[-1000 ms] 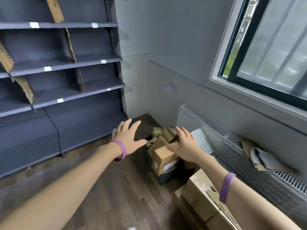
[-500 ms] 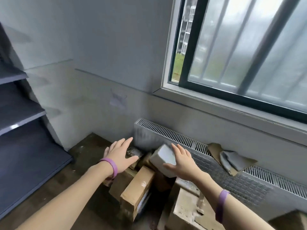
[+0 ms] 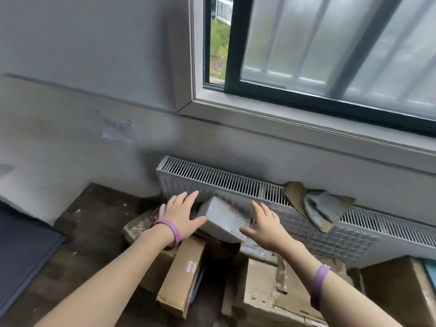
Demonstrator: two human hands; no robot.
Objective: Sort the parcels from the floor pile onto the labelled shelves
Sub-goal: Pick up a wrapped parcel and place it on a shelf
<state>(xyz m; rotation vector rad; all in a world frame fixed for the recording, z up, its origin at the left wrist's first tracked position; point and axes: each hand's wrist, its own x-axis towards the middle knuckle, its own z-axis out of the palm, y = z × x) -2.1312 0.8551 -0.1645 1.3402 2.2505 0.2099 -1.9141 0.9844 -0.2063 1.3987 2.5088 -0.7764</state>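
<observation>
A white parcel (image 3: 224, 218) lies tilted on top of the floor pile, against the radiator. My left hand (image 3: 181, 214) reaches to its left side with fingers spread and straight, thumb touching or nearly touching its edge. My right hand (image 3: 265, 226) hovers at its right side, fingers straight, thumb at the parcel's near corner. Neither hand grips it. Below lie several brown cardboard boxes: a narrow one (image 3: 182, 274) standing on edge and a large torn one (image 3: 276, 291) under my right forearm. Only the dark bottom shelf (image 3: 21, 251) shows at the left edge.
A white radiator (image 3: 236, 185) runs along the wall under the window sill (image 3: 306, 135). Torn cardboard and grey wrapping (image 3: 316, 206) hang on the radiator to the right. Another brown box (image 3: 398, 291) stands at far right. Dark wooden floor (image 3: 94, 208) lies left of the pile.
The view has swung right from the shelves to the pile and the window. My right hand left the white parcel's top and now sits beside it; my left hand moved closer to it.
</observation>
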